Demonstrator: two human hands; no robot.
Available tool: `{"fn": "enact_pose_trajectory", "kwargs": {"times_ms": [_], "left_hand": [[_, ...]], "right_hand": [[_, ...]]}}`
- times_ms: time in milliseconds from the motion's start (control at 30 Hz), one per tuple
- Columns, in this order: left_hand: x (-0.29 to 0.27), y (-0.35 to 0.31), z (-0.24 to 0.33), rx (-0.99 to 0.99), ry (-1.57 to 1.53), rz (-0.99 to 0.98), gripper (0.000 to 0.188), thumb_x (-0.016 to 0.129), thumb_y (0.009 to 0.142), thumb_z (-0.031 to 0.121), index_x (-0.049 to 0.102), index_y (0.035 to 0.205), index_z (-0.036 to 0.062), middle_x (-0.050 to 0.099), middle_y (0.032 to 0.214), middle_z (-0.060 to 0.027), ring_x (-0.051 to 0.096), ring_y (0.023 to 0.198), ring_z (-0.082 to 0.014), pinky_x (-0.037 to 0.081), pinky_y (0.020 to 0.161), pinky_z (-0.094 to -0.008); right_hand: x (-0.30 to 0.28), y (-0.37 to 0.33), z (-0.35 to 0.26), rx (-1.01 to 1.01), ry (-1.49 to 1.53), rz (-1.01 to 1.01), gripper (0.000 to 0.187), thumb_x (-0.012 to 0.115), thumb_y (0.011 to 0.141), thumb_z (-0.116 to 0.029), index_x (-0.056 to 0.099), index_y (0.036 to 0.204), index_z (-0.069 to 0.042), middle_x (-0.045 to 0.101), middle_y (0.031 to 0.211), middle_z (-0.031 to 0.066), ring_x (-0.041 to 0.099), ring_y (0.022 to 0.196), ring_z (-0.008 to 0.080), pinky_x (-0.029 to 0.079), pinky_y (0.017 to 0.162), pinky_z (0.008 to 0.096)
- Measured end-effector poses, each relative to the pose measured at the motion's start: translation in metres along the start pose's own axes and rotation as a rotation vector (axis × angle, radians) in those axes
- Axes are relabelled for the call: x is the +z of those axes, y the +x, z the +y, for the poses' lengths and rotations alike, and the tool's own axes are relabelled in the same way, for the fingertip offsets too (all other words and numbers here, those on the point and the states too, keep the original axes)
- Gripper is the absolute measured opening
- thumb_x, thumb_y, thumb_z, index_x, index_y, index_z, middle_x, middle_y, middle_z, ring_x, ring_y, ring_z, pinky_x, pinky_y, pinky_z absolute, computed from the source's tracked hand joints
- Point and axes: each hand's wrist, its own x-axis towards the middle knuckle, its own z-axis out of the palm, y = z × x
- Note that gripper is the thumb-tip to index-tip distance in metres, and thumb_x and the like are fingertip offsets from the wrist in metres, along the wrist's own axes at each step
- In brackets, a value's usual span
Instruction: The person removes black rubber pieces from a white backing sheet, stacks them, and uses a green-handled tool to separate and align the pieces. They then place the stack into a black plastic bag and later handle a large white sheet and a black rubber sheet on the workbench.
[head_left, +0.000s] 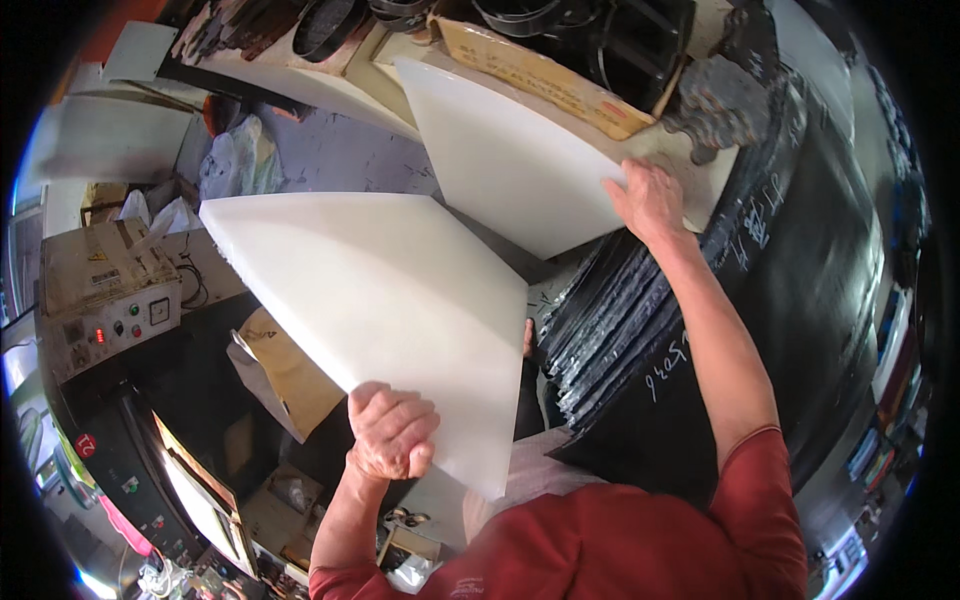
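Note:
A large white panel (380, 280) with straight edges tilts in front of me. My left hand (393, 432) is closed over its near left edge, knuckles up. Farther away, a second white panel (510, 150) leans against a bench front. At that panel's right edge my right hand (650, 203) grips, thumb on the white face; its other fingers partly hide behind the edge. Under my right forearm lies a stack of black sheets (615, 325) with ragged, shiny edges.
An open cardboard box (545, 75) with black ring-shaped parts stands on the bench beside dark wavy pieces (720, 105). On the left are a control box (110, 295) with buttons and a brown paper piece (290, 375). A clear plastic bag (243, 160) lies on the floor.

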Motion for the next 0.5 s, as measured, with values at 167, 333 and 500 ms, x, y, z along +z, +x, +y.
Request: {"fn": "enact_pose_trajectory", "kwargs": {"times_ms": [167, 333, 500], "left_hand": [[-0.005, -0.017, -0.002, -0.014, 0.01, -0.04, 0.033, 0.052, 0.097, 0.035, 0.072, 0.081, 0.0137, 0.072, 0.091, -0.0005, 0.067, 0.087, -0.019, 0.045, 0.088, -0.0413], [-0.007, -0.018, -0.002, -0.02, 0.022, -0.086, 0.038, 0.049, 0.101, 0.038, 0.072, 0.084, 0.0137, 0.073, 0.091, -0.0002, 0.068, 0.087, -0.0182, 0.044, 0.088, -0.0407], [-0.007, -0.017, -0.002, -0.01, 0.037, -0.084, 0.04, 0.047, 0.102, 0.04, 0.072, 0.085, 0.014, 0.073, 0.092, 0.0003, 0.067, 0.086, -0.0176, 0.044, 0.087, -0.0402]], "right_hand": [[0.003, -0.009, -0.024, -0.047, 0.234, -0.472, 0.031, 0.066, 0.093, -0.026, 0.07, 0.109, 0.0, 0.071, 0.105, 0.0279, 0.068, 0.102, 0.044, 0.054, 0.089, 0.0501], [0.019, -0.044, -0.049, -0.211, 0.455, -0.48, 0.026, 0.06, 0.096, -0.016, 0.065, 0.115, 0.001, 0.07, 0.093, 0.0278, 0.067, 0.092, 0.0489, 0.056, 0.08, 0.0528], [0.02, -0.08, -0.087, -0.229, 0.56, -0.511, 0.025, 0.063, 0.093, -0.01, 0.059, 0.116, 0.001, 0.069, 0.091, 0.0304, 0.067, 0.091, 0.0498, 0.058, 0.078, 0.0515]]}}
